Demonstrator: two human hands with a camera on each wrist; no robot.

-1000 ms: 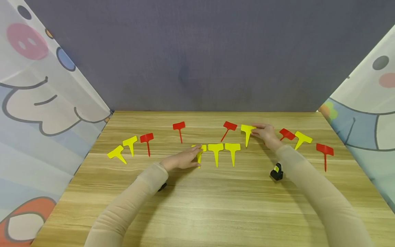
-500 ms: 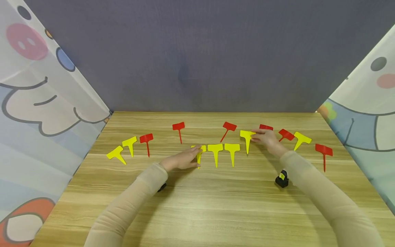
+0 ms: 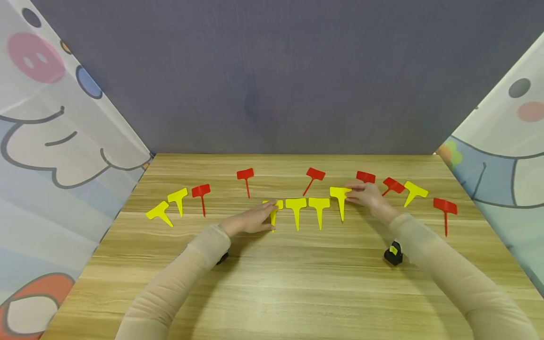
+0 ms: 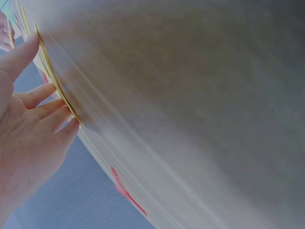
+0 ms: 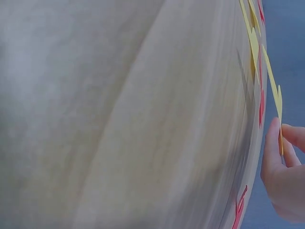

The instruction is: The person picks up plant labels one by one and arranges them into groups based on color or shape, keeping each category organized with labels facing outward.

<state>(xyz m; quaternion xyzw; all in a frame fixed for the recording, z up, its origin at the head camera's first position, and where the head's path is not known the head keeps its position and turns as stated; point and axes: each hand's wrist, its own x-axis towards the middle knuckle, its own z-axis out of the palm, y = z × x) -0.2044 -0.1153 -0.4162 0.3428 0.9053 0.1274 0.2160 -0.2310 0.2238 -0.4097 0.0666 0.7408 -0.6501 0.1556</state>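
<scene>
In the head view my right hand [image 3: 369, 197] pinches a yellow T-shaped plant label [image 3: 341, 200] by the right end of its head. The right wrist view shows that label edge-on between thumb and fingers, above the tabletop. My left hand [image 3: 252, 220] rests its fingertips on another yellow plant label [image 3: 278, 204] lying on the table, covering part of it. Seen from the left wrist, the fingers are spread and fairly straight, thumb at one end of the label. Two yellow labels, one in the middle [image 3: 296, 204] and one to its right [image 3: 319, 204], lie side by side between the hands.
Several red labels [image 3: 245, 174] lie toward the back of the wooden table [image 3: 297, 283]. Two yellow labels [image 3: 177, 196] lie at the left, and another yellow label [image 3: 415, 190] at the right. A grey panel [image 3: 272, 85] stands behind. Black wrist devices [image 3: 393, 255] hang under the sleeves.
My right hand has brought the pinched yellow label toward me, down to near the row's right end, uncovering a red label behind. My left hand stays in place.
</scene>
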